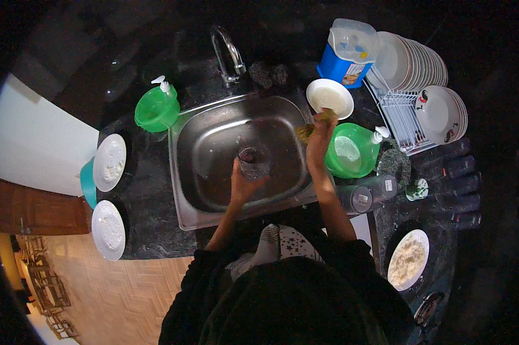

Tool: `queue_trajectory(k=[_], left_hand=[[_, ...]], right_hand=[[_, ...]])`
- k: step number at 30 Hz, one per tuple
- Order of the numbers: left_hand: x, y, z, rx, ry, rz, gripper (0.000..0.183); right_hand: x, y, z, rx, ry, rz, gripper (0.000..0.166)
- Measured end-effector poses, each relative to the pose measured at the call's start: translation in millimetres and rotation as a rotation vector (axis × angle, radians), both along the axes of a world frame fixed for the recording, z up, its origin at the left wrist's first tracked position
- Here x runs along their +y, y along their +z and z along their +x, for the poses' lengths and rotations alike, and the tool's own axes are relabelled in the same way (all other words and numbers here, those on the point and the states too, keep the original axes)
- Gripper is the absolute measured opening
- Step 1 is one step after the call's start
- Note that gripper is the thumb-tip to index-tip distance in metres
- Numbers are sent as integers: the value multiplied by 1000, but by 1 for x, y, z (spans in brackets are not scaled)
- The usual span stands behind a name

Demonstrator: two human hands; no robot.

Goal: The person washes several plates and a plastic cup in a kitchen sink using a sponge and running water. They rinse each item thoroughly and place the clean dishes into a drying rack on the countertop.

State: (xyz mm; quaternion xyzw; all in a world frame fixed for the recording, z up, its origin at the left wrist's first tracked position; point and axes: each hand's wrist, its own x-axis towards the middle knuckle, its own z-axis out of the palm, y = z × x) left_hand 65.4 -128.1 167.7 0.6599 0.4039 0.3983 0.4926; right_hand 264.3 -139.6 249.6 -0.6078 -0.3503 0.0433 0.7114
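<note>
My left hand [242,185] is wrapped around a clear drinking glass [255,169], held over the stainless steel sink [175,181] with its mouth turned away from me. My right hand [318,140] is at the sink's right edge, gripping a yellowish-green sponge or cloth [303,133]. That hand reaches to the near rim of a white bowl [314,89] with pale contents. Just right of the hand sits a green basin [371,161] with a white pump and a foamy surface.
A chrome faucet [231,54] rises behind the sink. Another green pump basin [149,114] stands left. Stacked plates [414,60] and bowls [440,112] fill a wire rack [399,116] at right. Glasses [355,199] lie near my right forearm. White plates [109,164] line the left counter edge.
</note>
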Motion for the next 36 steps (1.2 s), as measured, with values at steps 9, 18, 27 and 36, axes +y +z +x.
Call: queue_trajectory(k=[9,18,27,36], left_hand=[[-4,-33,1,-207,-29,-122,77],[29,-93,-7,-270,-44,-226,79],[40,-36,-11,-318,-6,-242,78],[47,-18,-11,-415,118,-417,71]], right_hand=[[-19,-12,25,-284,-669,-150,39],[-18,10,1,-525,-644,-310,46],[134,-55,-24,526,460,-286,41],[251,-91,-41,1022,631,-232,35]])
